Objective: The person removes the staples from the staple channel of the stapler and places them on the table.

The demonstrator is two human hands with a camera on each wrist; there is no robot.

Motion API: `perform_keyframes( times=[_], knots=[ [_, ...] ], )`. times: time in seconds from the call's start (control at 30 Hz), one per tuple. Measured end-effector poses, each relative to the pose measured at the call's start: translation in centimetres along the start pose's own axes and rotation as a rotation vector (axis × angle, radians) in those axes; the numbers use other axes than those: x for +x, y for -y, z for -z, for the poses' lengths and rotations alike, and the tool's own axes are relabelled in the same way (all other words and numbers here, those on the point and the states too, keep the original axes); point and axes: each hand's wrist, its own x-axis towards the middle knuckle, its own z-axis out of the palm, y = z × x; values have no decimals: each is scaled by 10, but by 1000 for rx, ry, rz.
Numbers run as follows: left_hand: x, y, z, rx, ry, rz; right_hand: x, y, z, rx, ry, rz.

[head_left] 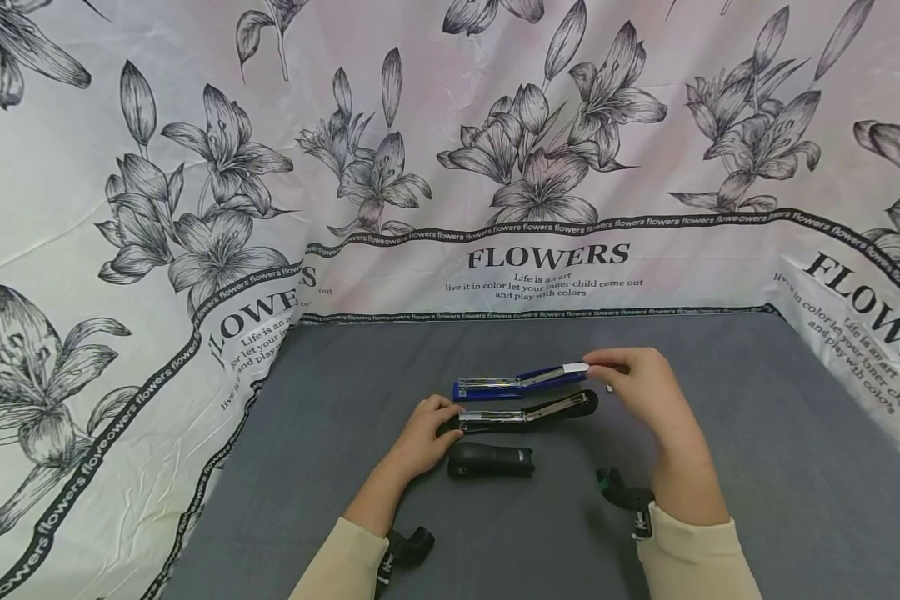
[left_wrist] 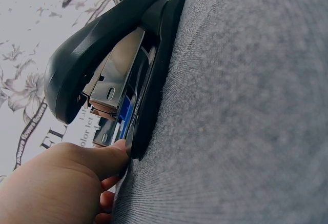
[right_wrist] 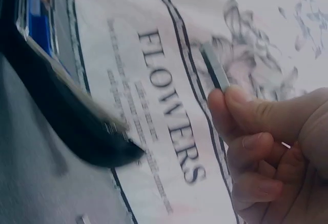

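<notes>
In my right hand (head_left: 637, 383), the thumb and index finger pinch a short strip of staples (right_wrist: 215, 67). From the head view, that strip overlaps the right end of an opened blue stapler (head_left: 487, 388). An opened black stapler (head_left: 555, 410) lies just in front of the blue one, its top swung back to the right. My left hand (head_left: 423, 433) grips its left end between thumb and fingers. A second black stapler (head_left: 487, 461), folded closed, lies nearest me; it fills much of the left wrist view and hides part of the opened ones.
A small pale piece (head_left: 609, 388) lies on the grey cloth (head_left: 330, 367) below the right fingers. Behind and at the sides hangs a flower-printed curtain (head_left: 390, 275). Black wrist straps with cameras (head_left: 630, 497) sit on both forearms.
</notes>
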Motion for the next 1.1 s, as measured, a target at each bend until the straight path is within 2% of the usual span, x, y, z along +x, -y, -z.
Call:
perform_keyframes(
  times=[0.43, 0.63, 0.87, 1.1],
  knots=[
    [0, -2, 1, -9, 6, -10, -5, -43, 31, 4, 56, -86],
    [0, -1, 1, -12, 0, -13, -8, -60, 38, -2, 133, -167],
    [-1, -1, 1, 1, -9, -35, -10, -85, 40, -21, 218, -181],
    [-1, -3, 3, -21, -11, -28, -6, -110, 30, -10, 292, -179]
  ],
)
